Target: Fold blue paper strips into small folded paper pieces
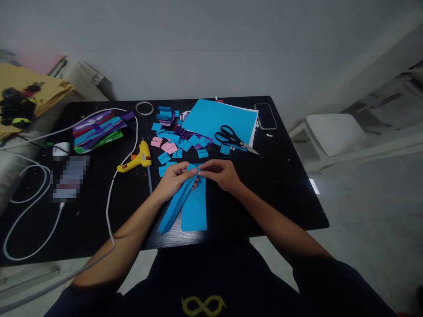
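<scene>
My left hand (pixel 176 178) grips a folded blue paper strip (pixel 175 204) near its top end; the strip slants down toward the table's front edge. The thumb and fingers of my right hand (pixel 220 173) are pinched together at the top of the same paper, beside my left thumb. Under and right of the strip, a blue paper rectangle (pixel 195 209) lies on the black table (pixel 264 198). Beyond my hands are small folded blue pieces (pixel 185 145) and pink pieces (pixel 169 147).
Black-handled scissors (pixel 235 138) rest partly on a large blue sheet (pixel 218 119), near a phone (pixel 265 116). To the left are a yellow glue gun (pixel 137 159), a colourful paper bundle (pixel 98 130), a tape ring (pixel 144 108) and a white cable (pixel 108 207) crossing my left forearm.
</scene>
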Available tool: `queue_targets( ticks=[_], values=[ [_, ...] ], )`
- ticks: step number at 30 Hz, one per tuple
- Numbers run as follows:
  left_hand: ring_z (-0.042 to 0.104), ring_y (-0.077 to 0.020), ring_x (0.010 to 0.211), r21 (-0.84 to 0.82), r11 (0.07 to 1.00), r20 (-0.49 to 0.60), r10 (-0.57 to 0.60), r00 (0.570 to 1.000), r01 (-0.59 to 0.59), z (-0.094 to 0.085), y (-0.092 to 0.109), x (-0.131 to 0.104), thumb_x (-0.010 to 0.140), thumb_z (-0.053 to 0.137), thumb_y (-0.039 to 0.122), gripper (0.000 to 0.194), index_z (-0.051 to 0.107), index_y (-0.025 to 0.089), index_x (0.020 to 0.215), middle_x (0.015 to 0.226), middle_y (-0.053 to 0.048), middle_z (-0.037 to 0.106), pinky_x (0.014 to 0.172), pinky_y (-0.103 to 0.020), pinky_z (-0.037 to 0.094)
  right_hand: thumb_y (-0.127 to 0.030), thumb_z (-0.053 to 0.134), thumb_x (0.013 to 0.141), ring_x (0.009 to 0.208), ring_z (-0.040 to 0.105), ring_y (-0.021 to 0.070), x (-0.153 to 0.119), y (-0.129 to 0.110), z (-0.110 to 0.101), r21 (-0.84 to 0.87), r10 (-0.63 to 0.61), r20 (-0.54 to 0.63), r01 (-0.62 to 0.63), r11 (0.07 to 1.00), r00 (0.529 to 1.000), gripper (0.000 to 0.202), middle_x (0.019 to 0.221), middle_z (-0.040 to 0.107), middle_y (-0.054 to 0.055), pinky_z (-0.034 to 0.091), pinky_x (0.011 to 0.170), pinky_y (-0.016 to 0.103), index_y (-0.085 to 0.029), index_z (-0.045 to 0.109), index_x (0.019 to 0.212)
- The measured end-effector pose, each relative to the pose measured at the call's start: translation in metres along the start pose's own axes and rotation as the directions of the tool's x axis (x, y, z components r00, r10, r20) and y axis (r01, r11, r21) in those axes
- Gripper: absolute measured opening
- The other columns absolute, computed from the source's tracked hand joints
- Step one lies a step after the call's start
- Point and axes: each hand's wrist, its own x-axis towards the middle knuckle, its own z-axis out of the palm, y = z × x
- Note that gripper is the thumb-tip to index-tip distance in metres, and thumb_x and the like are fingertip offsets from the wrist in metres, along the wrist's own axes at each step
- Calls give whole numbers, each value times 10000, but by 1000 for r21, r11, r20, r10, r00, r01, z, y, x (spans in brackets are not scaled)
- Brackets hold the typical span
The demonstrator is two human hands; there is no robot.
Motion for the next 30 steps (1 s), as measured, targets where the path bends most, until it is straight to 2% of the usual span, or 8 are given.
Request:
queue_targets(
  ticks=[6, 14, 24, 30],
  values=[
    [678, -156, 545, -2, 1000, -6, 8, 1000, -8, 1, 1, 0, 742, 885, 487, 415, 668, 135, 770, 657, -36, 715, 510, -258, 582, -298, 925, 692, 782, 752, 178, 0, 0, 0, 19, -37, 4, 37, 999, 999, 176, 830, 805, 12, 599, 819, 333, -234, 837, 830],
    [670, -145, 541, -26, 1000, -7, -16, 1000, 16, 2, 2, 0, 709, 912, 482, 442, 631, 143, 731, 648, -26, 711, 493, -241, 572, -366, 935, 663, 811, 748, 205, 0, -1, 0, -30, -27, -26, 26, 999, 999, 215, 843, 803, 29, 606, 832, 365, -227, 825, 783],
    [674, -138, 566, -31, 999, 10, -41, 999, 42, -1, 0, 0, 751, 888, 458, 415, 607, 152, 743, 664, -19, 704, 514, -230, 569, -410, 938, 665, 805, 754, 204, 0, 2, -1, -38, -31, -9, 30, 999, 999, 243, 840, 809, 28, 616, 832, 376, -231, 817, 776],
    [661, -126, 571, -2, 999, -5, -54, 999, 54, -1, 0, 1, 735, 898, 464, 414, 639, 141, 745, 694, -29, 712, 518, -218, 561, -404, 925, 676, 737, 749, 191, -1, 1, -1, -27, 31, -6, -31, 999, 1000, 263, 784, 796, 27, 613, 749, 342, -209, 813, 812]
  ],
)
